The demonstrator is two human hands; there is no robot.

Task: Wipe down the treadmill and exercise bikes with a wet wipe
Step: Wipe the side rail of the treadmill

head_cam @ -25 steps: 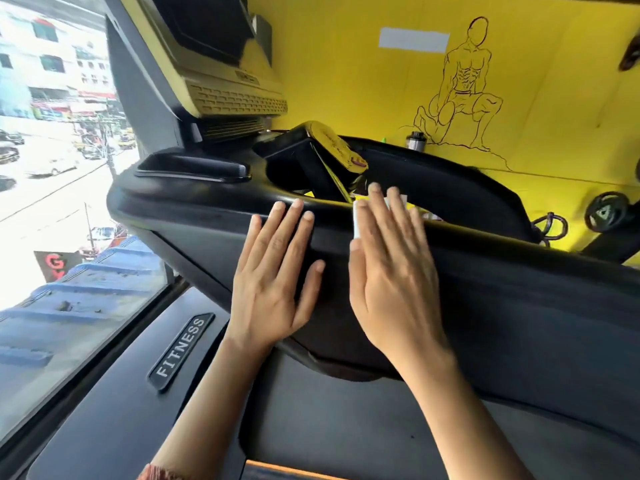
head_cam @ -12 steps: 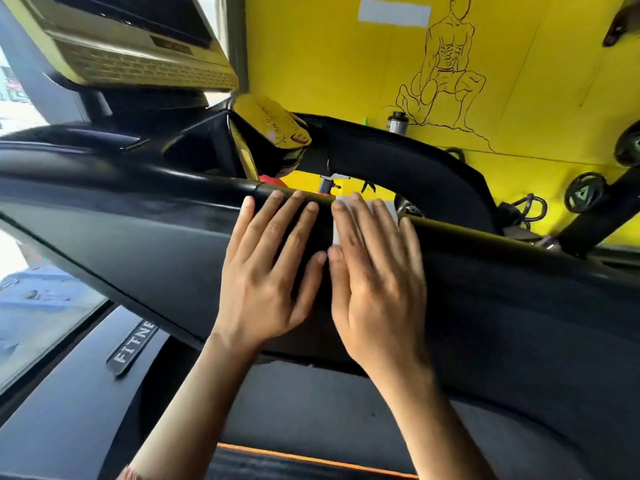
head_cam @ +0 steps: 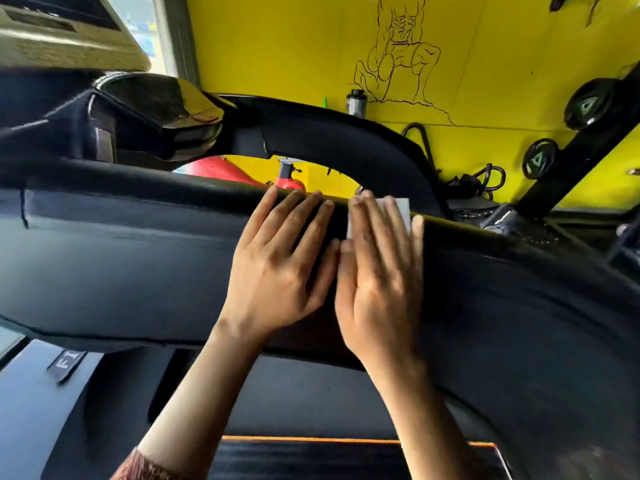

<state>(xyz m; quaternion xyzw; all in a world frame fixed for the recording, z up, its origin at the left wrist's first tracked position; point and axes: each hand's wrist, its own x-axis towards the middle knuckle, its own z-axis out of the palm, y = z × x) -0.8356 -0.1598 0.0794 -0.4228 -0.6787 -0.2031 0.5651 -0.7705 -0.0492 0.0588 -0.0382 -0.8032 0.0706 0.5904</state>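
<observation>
Two bare hands lie flat, side by side, at the centre of the frame. They rest on the broad black front panel of a treadmill that runs across the whole picture.

The left hand rests palm down on the panel, holding nothing. Its fingers are straight and a little spread, with the tips at the rounded top edge. The right hand, just beside it with thumbs nearly touching, is also flat and straight-fingered. It presses a small white wipe against the top edge of the panel. Only a corner and a thin side strip of the wipe show past the fingers.

At the bottom centre, the dark belt with an orange front line is visible. Behind the machine, filling the upper right, is a yellow wall with a line drawing of a crouching muscular figure. A small bottle sits on a ledge, and weight plates hang at far right.

The step appears to be wiping along the top rail of the panel. To do it well, the right palm should press evenly so the wipe does not bunch or slip out. Long overlapping strokes along the rail would suit, curling over the rounded edge. The left hand can brace on the panel, clear of the wiping path.
</observation>
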